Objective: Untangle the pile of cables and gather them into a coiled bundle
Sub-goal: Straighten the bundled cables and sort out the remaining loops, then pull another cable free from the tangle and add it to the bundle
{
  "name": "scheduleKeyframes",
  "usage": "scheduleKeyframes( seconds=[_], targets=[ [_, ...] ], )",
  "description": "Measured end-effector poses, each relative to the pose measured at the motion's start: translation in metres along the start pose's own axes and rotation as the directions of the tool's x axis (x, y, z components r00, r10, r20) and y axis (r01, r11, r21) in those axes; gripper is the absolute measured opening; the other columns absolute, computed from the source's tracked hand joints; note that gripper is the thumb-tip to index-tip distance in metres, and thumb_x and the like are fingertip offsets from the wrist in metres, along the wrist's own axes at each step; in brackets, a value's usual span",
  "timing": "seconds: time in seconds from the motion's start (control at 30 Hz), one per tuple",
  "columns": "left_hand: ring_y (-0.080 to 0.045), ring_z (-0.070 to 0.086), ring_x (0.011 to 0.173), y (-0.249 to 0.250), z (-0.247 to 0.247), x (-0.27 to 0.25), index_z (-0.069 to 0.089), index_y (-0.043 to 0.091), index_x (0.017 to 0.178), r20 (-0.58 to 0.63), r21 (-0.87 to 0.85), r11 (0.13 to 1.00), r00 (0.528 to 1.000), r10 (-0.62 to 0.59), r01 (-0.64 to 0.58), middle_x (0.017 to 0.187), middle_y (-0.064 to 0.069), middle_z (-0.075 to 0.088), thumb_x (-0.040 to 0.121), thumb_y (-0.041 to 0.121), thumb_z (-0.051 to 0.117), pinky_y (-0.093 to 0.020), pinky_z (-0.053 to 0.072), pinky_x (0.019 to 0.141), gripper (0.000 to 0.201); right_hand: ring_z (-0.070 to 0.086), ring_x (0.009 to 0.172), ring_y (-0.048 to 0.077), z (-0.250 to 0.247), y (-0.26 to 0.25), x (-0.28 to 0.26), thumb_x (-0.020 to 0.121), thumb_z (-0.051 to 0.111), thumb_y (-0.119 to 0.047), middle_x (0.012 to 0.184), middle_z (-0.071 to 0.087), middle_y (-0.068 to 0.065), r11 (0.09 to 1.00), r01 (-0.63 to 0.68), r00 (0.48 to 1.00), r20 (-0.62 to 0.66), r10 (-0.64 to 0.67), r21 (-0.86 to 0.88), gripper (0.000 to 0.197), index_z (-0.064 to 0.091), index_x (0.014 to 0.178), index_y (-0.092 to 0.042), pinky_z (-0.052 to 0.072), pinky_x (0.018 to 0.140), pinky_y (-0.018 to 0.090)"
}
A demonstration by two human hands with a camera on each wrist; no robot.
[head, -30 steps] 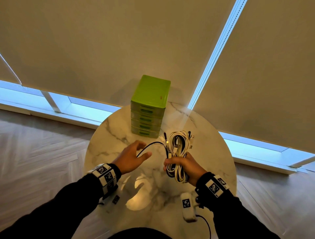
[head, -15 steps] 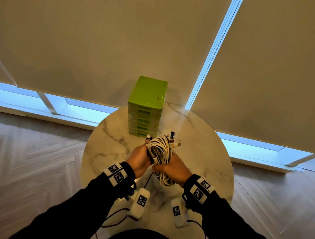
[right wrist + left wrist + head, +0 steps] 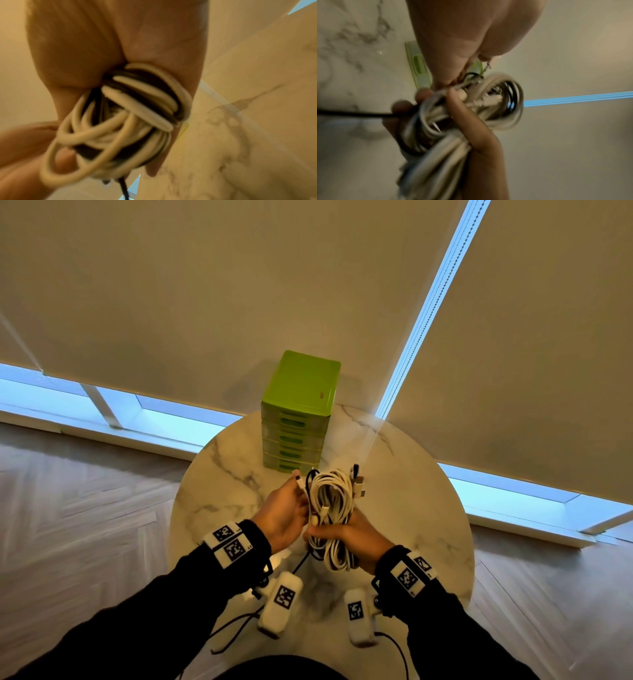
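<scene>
Cable bundle (image 3: pixel 330 508) held above table (image 3: pixel 219 474), long axis running away from the person toward the green drawer box (image 3: pixel 298 419). Right hand (image 3: pixel 356 539) grips its near end; left hand (image 3: pixel 284 515) pinches its left side.

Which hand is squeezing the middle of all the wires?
The right hand. Its fingers wrap round the middle of the bundle. The left hand only holds the bundle's top edge.

No legible writing anywhere

Black-and-white square code tags (image 3: pixel 228 542) sit on the wristbands and camera units below the green drawer unit (image 3: pixel 298 414) (its small red top mark is too tiny to read).
</scene>
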State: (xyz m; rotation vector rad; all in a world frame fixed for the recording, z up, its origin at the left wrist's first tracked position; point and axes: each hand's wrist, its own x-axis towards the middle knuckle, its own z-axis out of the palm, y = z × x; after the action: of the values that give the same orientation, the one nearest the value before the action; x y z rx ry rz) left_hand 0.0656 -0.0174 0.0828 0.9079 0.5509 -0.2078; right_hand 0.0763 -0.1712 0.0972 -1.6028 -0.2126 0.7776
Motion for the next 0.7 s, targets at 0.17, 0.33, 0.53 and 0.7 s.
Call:
scheduleKeyframes(
  seconds=[0.17, 0.33, 0.53, 0.7],
  targets=[
    [-0.016, 0.053, 0.128, 0.0, -0.021, -0.022, 0.05, 0.018, 0.142, 0.149, 0.499, 0.864, 0.989, -0.017, -0.06, 0.135, 0.007, 0.055, 0.107, 0.047, 0.035, -0.032, 0.041, 0.106, 0.048, 0.067, 0.077, 0.037, -0.005, -0.001, 0.001, 0.085, 0.071, -0.001, 0.085, 0.068, 0.025, 0.969, -0.003, 0.993, -0.113, 0.032, 0.246, 0.014, 0.068, 0.098, 0.004, 0.057, 0.08, 0.051],
    [-0.018, 0.063, 0.076, -0.031, -0.047, -0.037, 0.064, 0.011, 0.109, 0.276, 0.746, 0.657, 0.948, -0.16, -0.106, 0.085, -0.001, 0.066, 0.106, 0.049, 0.033, -0.029, 0.05, 0.076, 0.049, 0.065, 0.089, 0.043, -0.01, -0.009, 0.01, 0.09, 0.065, -0.004, 0.086, 0.065, 0.026, 0.863, 0.107, 0.972, -0.235, 0.013, 0.494, 0.01, 0.065, 0.091, 0.006, 0.054, 0.093, 0.055],
    [-0.008, 0.043, 0.061, -0.031, -0.049, -0.039, 0.061, 0.021, 0.08, 0.281, 0.849, 0.479, 0.958, -0.049, -0.225, 0.07, 0.01, 0.047, 0.099, 0.062, 0.039, -0.023, 0.042, 0.065, 0.051, 0.068, 0.073, 0.027, -0.009, -0.022, 0.009, 0.087, 0.064, -0.015, 0.081, 0.065, 0.013, 0.791, 0.015, 0.996, -0.082, 0.045, 0.612, 0.014, 0.067, 0.084, -0.002, 0.056, 0.068, 0.036],
    [-0.003, 0.044, 0.06, 0.007, -0.074, -0.031, 0.059, 0.014, 0.074, 0.285, 0.929, 0.225, 0.956, 0.071, -0.294, 0.065, 0.009, 0.05, 0.084, 0.07, 0.06, -0.024, 0.037, 0.064, 0.057, 0.064, 0.065, 0.032, -0.026, -0.026, -0.002, 0.079, 0.07, -0.009, 0.084, 0.062, 0.02, 0.896, -0.056, 0.998, 0.006, 0.06, 0.44, 0.015, 0.063, 0.088, 0.002, 0.055, 0.063, 0.038]
  ],
)
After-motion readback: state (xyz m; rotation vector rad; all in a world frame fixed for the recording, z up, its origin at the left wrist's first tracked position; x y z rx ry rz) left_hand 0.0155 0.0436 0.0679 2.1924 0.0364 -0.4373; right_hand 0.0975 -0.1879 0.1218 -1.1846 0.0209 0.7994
